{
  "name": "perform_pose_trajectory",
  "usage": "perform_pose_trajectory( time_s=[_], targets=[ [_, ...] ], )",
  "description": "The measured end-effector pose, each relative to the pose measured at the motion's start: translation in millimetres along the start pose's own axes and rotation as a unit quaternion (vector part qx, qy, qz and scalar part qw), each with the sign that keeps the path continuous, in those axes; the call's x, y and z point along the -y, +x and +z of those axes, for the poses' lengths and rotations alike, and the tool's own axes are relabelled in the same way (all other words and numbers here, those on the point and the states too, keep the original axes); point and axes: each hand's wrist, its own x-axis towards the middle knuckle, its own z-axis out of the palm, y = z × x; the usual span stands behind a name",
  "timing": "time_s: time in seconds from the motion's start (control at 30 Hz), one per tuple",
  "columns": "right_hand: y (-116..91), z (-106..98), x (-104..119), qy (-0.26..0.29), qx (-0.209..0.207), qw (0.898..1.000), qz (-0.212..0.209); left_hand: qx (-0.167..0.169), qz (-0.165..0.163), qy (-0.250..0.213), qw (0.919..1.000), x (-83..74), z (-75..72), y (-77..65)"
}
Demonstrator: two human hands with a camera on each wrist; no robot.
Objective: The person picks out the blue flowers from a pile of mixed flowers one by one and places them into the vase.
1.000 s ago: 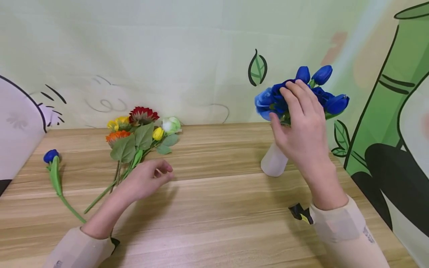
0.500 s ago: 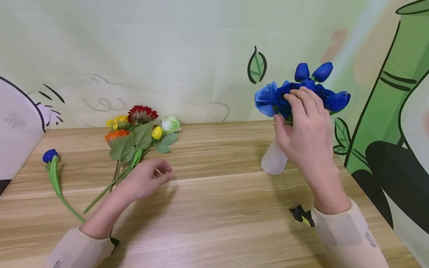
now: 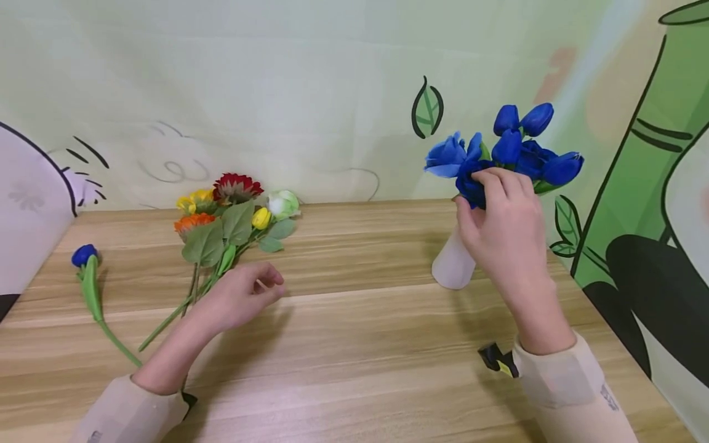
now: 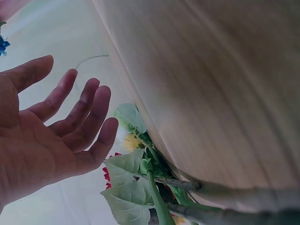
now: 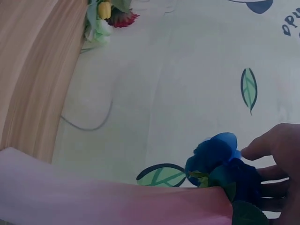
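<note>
A pale, smooth vase (image 3: pixel 453 264) stands on the table at the right of the head view, holding several blue roses and tulips. My right hand (image 3: pixel 506 227) holds a dark blue rose (image 3: pixel 472 184) at the front of the bunch, fingers over it and thumb beneath. In the right wrist view, fingers (image 5: pixel 274 187) lie against that rose beside a lighter blue rose (image 5: pixel 215 152). The rose's stem is hidden. My left hand (image 3: pixel 238 298) is relaxed and holds nothing, above the table beside several loose flower stems; its fingers (image 4: pixel 96 108) are spread and slightly bent in the left wrist view.
Red, orange and yellow flowers and a white-green bloom (image 3: pixel 282 206) lie in a pile at the left. One blue tulip (image 3: pixel 91 283) lies apart, farther left. A printed cloth backdrop (image 3: pixel 332 111) stands behind the wooden table (image 3: pixel 354 363).
My right hand has drawn slightly lower with the dark blue rose, which has tipped toward me. The tulips behind it show more fully. My left hand has stayed still.
</note>
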Motion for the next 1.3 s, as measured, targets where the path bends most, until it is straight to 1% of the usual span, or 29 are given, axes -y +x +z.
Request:
perform_pose_trajectory(
  time_s=[0.1,0.3,0.6,0.67,0.73,0.83,0.9,0.97,1.07,1.17,1.3],
  targets=[
    [-2.3,2.4,-2.8,0.005,-0.001,1.0,0.012,0.002,-0.003,0.004,1.0,0.7,-0.4,-0.3],
    [-3.1,4.9,-4.3,0.007,-0.017,1.0,0.002,0.005,-0.012,0.009,0.9999,1.0,-1.4,-0.8],
    [-3.3,5.2,7.3,0.034,-0.087,0.995,-0.034,0.008,-0.016,0.015,0.9997,-0.2,-3.5,-0.7],
    [-2.5,4.6,11.6,0.038,-0.093,0.994,-0.05,0.007,-0.015,0.015,0.9998,-0.1,-4.3,-0.9],
    [-1.2,4.9,16.9,0.058,-0.098,0.991,-0.065,0.006,-0.013,0.016,0.9998,0.3,-5.2,-1.0],
    [-0.4,7.0,23.9,0.089,-0.08,0.989,-0.087,0.004,-0.01,0.017,0.9998,0.9,-6.5,-1.2],
    [-1.0,9.5,27.5,0.103,-0.056,0.988,-0.097,0.003,-0.009,0.018,0.9998,1.5,-7.1,-1.3],
    [-2.9,13.0,29.7,0.103,-0.027,0.989,-0.103,0.004,-0.009,0.018,0.9998,1.8,-7.5,-1.5],
    [-7.2,20.4,31.6,0.095,0.015,0.99,-0.099,0.003,-0.01,0.02,0.9997,2.4,-7.7,-1.6],
    [-12.8,29.9,32.2,0.089,0.059,0.99,-0.086,0.002,-0.01,0.023,0.9997,2.7,-7.6,-2.0],
    [-21.9,43.4,30.1,0.088,0.13,0.985,-0.067,-0.002,-0.008,0.026,0.9996,3.4,-7.2,-2.9]
  ],
)
